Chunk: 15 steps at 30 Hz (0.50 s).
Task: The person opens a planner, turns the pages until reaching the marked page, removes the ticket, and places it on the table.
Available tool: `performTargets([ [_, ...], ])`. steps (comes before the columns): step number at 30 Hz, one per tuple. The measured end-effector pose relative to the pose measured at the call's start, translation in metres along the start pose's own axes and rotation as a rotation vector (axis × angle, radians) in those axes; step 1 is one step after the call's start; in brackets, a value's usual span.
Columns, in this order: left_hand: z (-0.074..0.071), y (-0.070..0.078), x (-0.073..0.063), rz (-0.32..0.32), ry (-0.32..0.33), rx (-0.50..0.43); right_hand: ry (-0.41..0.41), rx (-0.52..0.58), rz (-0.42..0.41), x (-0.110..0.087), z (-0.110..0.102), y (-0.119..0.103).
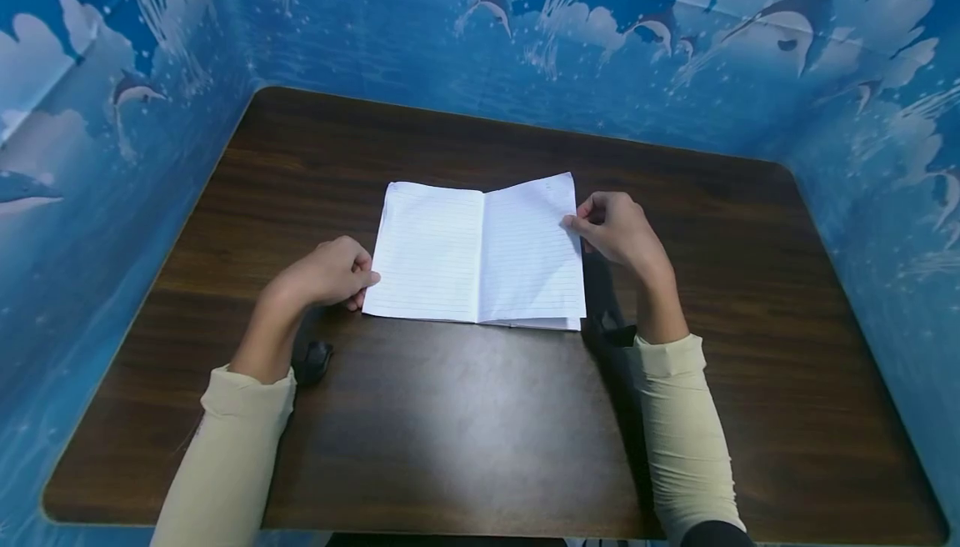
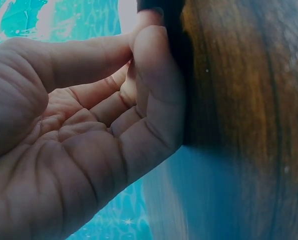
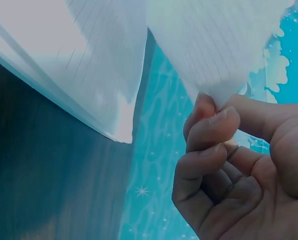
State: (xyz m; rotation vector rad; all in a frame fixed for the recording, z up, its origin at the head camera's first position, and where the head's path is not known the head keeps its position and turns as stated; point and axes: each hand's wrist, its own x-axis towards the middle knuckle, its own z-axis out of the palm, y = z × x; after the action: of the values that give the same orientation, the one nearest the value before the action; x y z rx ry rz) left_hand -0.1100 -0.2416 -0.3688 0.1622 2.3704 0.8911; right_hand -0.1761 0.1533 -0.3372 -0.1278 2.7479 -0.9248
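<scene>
Between the far and near edges of the tabletop [image 1: 480, 439], a spread lined notebook [image 1: 426, 255] is flanked by 2 hands, its long axis left to right; its left edge is pinched by the curled left hand [image 1: 326, 272], a lifted right page [image 1: 528, 247] by the curled right hand [image 1: 621, 230].

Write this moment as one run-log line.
lined notebook open on wood-grain table | left hand grips its left edge | right hand pinches raised right page

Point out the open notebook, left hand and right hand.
Notebook [image 1: 480, 253]: head view, on the fold between its lined pages.
Left hand [image 1: 332, 272]: head view, middle of the hand.
Right hand [image 1: 621, 228]: head view, middle of the hand.
</scene>
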Motion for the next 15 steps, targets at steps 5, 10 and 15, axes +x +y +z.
performTargets([
  [5, 0.0005, -0.0002, 0.0002, -0.007, -0.003, -0.002, 0.013, 0.009, -0.021, 0.0007, 0.0008, -0.0028],
  [10, 0.0003, -0.0003, 0.0018, -0.001, 0.003, 0.008, 0.047, 0.016, -0.046, 0.002, -0.0006, -0.0041],
  [15, 0.0005, 0.002, 0.0037, -0.008, -0.013, 0.011, 0.068, 0.041, -0.064, 0.0005, -0.0023, -0.0038],
])
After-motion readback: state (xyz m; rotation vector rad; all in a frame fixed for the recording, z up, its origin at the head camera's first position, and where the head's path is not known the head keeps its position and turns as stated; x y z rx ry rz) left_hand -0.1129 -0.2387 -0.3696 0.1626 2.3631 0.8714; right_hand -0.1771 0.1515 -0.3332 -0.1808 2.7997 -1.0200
